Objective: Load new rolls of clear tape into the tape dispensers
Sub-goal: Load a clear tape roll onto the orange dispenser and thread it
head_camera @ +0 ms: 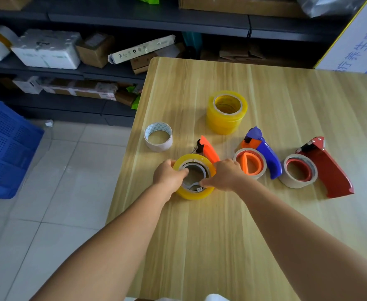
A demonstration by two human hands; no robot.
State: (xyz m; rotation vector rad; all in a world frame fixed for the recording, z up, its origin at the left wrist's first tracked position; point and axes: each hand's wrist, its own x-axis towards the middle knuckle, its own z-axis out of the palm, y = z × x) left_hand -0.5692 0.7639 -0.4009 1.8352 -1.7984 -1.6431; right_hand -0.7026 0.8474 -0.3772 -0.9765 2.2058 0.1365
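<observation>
Yellow glossy tape roll [194,177] on orange dispenser [208,149], both hands' fingers [183,173] curled around it.

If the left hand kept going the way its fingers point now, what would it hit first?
The left hand points right, across the tape roll it grips. Going on, its fingers would likely first meet the roll's far inner wall, then the right hand on that side. Depth is unclear.

I see a light wood-grain table [232,224]. On it lie 3 tape dispensers: an orange dispenser [208,149] carrying a yellow-tinted roll [194,193], a blue dispenser [265,151] and a red dispenser [330,170], both on near-bare cores. A stack of tape rolls [226,118] stands behind; an empty cardboard core [158,136] sits left.
</observation>
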